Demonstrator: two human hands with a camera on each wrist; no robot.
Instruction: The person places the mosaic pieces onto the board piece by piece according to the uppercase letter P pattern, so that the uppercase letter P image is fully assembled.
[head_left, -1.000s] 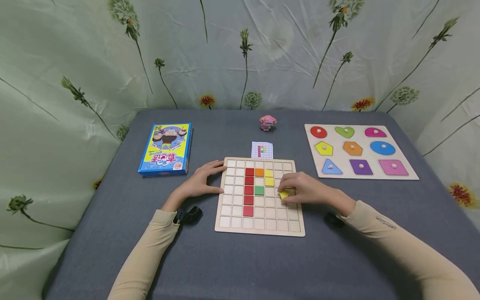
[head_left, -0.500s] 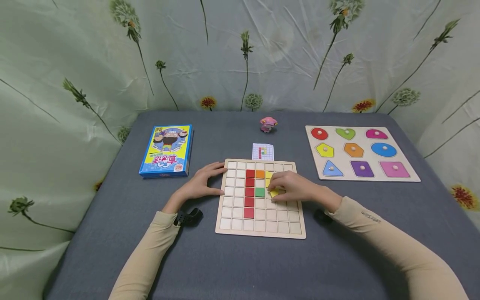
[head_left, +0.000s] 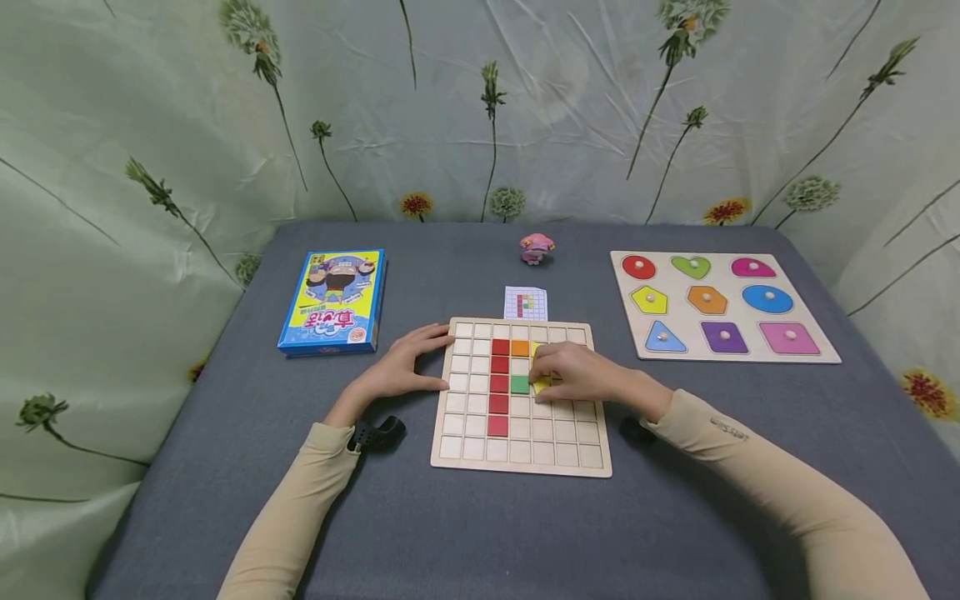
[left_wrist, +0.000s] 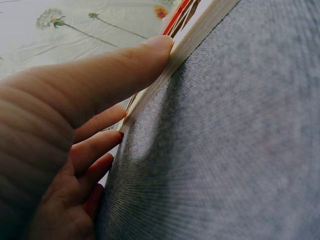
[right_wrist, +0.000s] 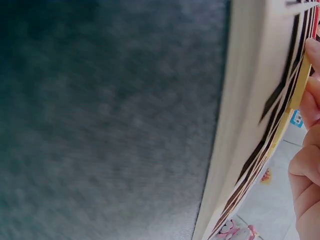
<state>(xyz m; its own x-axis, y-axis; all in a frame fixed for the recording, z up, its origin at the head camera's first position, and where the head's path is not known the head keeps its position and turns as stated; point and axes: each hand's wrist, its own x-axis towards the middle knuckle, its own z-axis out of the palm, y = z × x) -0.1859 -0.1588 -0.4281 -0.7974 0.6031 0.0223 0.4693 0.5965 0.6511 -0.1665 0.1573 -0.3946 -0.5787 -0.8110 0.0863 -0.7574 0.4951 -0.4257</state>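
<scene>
A wooden grid board (head_left: 521, 469) lies in front of me with a column of red tiles (head_left: 498, 384), an orange tile (head_left: 520, 348) and a green tile (head_left: 520, 384) in its squares. My right hand (head_left: 581, 372) pinches a yellow tile (head_left: 541, 386) just right of the green one, partly covering other yellow tiles above it. The right wrist view shows the held tile edge-on (right_wrist: 300, 90), low over the grid. My left hand (head_left: 397, 364) rests at the board's left side, thumb and fingers extended. In the left wrist view the thumb (left_wrist: 125, 70) touches the board's edge (left_wrist: 195, 45).
Behind the board lies a small card (head_left: 526, 303) printed with a coloured grid. Farther back stands a pink figurine (head_left: 536, 248). A blue and yellow box (head_left: 332, 302) is at the left, and a knobbed shape puzzle (head_left: 726, 306) at the right.
My right hand has moved left across the board, bringing the yellow tile from the right-hand squares to the one beside the green tile. The left hand has stayed at the board's edge.
</scene>
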